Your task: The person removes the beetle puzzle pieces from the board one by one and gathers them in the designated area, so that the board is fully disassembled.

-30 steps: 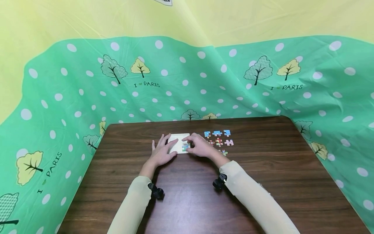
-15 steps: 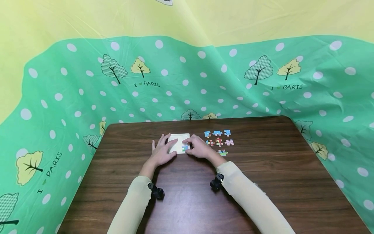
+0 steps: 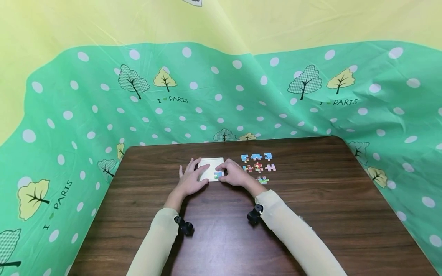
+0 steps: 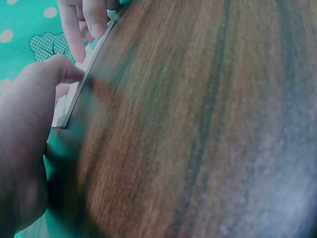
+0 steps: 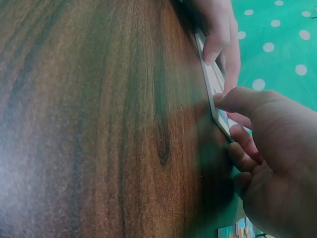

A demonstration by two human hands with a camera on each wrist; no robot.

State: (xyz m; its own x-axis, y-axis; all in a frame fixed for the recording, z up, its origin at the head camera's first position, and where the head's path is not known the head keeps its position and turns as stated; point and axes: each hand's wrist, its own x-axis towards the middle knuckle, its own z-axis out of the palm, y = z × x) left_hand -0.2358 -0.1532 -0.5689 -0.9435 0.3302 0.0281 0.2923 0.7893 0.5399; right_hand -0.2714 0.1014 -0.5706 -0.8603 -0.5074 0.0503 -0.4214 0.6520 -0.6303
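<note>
A white puzzle tray (image 3: 211,160) lies flat toward the back of the table. My left hand (image 3: 190,180) rests at its left side with fingers spread and fairly straight; in the left wrist view, the thumb of that left hand (image 4: 29,109) touches the near edge. A blue-green puzzle piece (image 3: 218,174) is in the tray's lower right corner. My right hand (image 3: 237,174) has thumb and index finger bent around this piece, partly hiding it. The right wrist view shows the right hand (image 5: 282,139) with its other fingers curled beside the tray (image 5: 211,77).
Several loose jigsaw pieces lie right of the tray: blue ones (image 3: 256,157) behind, red (image 3: 258,167) and pink ones (image 3: 271,168) in the middle, a green one (image 3: 263,179) in front. Green dotted cloth (image 3: 221,96) hangs behind the brown wooden table (image 3: 310,191).
My right hand and forearm have shifted slightly inward, uncovering more of the green loose piece. The piece in the tray has moved slightly toward the near side. The left hand stays still.
</note>
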